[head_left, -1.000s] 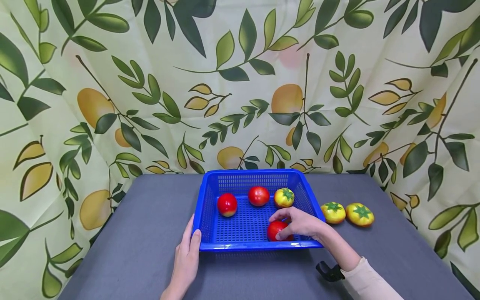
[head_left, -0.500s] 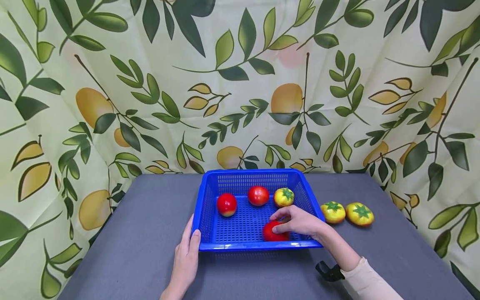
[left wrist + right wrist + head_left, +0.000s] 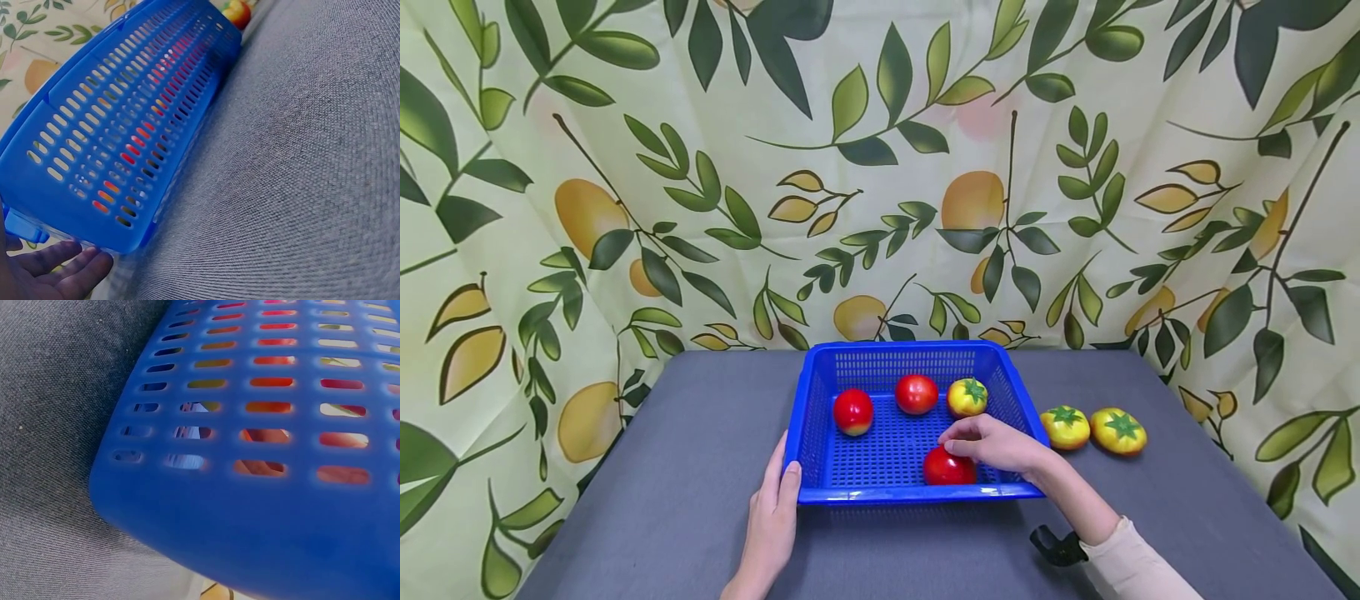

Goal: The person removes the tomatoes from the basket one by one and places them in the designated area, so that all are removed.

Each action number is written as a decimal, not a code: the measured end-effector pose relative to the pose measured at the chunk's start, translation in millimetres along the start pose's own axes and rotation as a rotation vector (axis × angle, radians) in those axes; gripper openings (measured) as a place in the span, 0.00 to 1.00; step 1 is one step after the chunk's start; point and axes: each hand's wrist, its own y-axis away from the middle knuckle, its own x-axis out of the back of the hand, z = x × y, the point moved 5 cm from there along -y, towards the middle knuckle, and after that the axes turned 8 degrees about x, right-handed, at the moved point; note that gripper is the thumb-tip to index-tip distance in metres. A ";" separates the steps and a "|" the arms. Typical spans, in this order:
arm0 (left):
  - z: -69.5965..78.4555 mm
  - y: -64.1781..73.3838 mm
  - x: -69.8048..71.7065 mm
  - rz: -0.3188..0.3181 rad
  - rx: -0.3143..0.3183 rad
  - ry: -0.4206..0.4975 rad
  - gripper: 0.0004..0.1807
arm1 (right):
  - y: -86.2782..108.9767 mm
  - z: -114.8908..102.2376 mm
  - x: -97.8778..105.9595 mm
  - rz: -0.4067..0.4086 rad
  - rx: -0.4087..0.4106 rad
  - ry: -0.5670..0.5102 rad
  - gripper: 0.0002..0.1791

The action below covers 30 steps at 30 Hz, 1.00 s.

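Observation:
A blue plastic basket (image 3: 917, 493) with slotted walls stands on the grey table. My left hand (image 3: 772, 508) holds its left side, thumb over the rim and fingers outside; the left wrist view shows these fingers (image 3: 94, 269) at the basket's corner. Inside, a red tomato (image 3: 950, 467) lies near the front wall. Just above it is my right hand (image 3: 996, 442), fingertips and thumb loosely bent at the tomato's upper edge. Further back in the basket are two more red tomatoes (image 3: 853, 412) and a yellow one (image 3: 967, 397) with a green leafy top.
Two yellow-red tomatoes (image 3: 1118, 431) with green tops lie on the table (image 3: 715, 433) right of the basket, beside my right forearm. A black strap mount (image 3: 1057, 546) is on the right wrist. Behind the table hangs a leaf-patterned cloth (image 3: 880, 192).
The front red tomato has shifted slightly left in the basket. My right thumb and fingers have loosened from it and moved to its upper edge. The left hand stays put.

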 end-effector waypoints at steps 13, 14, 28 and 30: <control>-0.5 -0.2 -0.3 -0.001 0.007 -0.006 0.32 | -3.0 4.5 -4.8 -0.060 -0.011 -0.011 0.17; -0.2 -0.1 -0.3 0.001 0.005 -0.008 0.32 | -2.9 4.6 -5.7 -0.071 -0.017 -0.018 0.18; -1.3 -1.1 0.5 0.013 -0.011 0.002 0.32 | -1.0 -0.1 -7.7 -0.103 -0.018 -0.016 0.26; -1.6 -1.1 0.2 0.011 -0.006 -0.001 0.32 | -1.4 -1.1 -8.0 -0.112 -0.003 -0.007 0.22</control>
